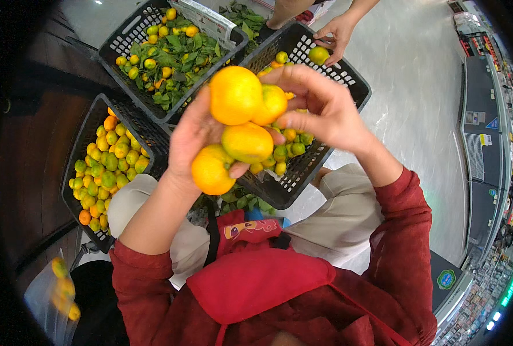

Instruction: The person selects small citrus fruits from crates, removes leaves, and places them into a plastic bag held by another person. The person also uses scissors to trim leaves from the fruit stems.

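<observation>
Because the left hand (188,141) seems to bear most of the load, its grip curled under and between four citrus fruits (247,142), a slackened finger could let one roll out. They bunch together in midair above a perforated black crate (353,86), the lowest left one (211,170) overhanging and likeliest to slip. The right hand (328,109) curves about the upper right one (273,104); with its fingertips partly hidden, whether that grip is closed on it cannot be told. A sharp tug there might knock neighbours loose, to bruise on the crate's rim or reach the floor (409,98). Another person's hand (338,36) is by a greenish fruit (318,55) at the crate's far end, so a bump is possible.
</observation>
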{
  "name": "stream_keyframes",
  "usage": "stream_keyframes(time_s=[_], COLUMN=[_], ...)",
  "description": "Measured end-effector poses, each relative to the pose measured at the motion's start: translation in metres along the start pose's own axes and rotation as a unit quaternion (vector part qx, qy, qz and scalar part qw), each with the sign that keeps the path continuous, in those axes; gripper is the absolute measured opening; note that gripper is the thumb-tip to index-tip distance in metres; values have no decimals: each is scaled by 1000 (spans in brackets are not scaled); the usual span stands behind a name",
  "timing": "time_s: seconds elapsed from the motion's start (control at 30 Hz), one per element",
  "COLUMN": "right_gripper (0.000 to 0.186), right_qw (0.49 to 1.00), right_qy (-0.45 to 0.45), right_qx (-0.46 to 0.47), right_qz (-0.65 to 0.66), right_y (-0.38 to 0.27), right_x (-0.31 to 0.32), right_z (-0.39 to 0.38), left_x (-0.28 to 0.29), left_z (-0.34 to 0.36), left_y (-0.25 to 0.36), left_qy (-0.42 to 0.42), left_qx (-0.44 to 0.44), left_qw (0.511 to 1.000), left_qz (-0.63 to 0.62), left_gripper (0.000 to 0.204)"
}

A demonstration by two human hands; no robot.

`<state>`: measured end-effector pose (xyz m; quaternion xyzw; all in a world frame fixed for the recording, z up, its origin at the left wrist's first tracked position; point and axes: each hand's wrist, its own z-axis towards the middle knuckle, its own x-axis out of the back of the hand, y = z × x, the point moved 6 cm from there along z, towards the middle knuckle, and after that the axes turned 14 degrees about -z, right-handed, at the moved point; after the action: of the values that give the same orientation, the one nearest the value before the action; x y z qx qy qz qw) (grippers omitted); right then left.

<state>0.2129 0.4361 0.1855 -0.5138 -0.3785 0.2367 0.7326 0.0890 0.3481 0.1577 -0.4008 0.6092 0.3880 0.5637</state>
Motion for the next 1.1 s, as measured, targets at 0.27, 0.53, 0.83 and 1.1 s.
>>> stream_keyframes(time_s=[0.27,0.53,0.83,1.1], right_gripper=[22,26,38,20], right_qw=[804,589,566,752], right_qy=[-275,-536,-336,-345], right_qx=[-178,-273,-266,-6], right_qz=[-496,-540,-704,-561], right_y=[228,344,344,323], right_x=[50,-19,49,-21], right_z=[-32,-118,-66,-64], left_x=[-9,-4,-1,-1], left_z=[-9,-28,-32,-35], left_y=[54,99,100,105], left_qy=[35,105,129,140], left_qx=[-155,-258,-247,-263], left_qw=[987,960,959,953], left_qz=[40,36,53,60], left_gripper=[59,54,51,53])
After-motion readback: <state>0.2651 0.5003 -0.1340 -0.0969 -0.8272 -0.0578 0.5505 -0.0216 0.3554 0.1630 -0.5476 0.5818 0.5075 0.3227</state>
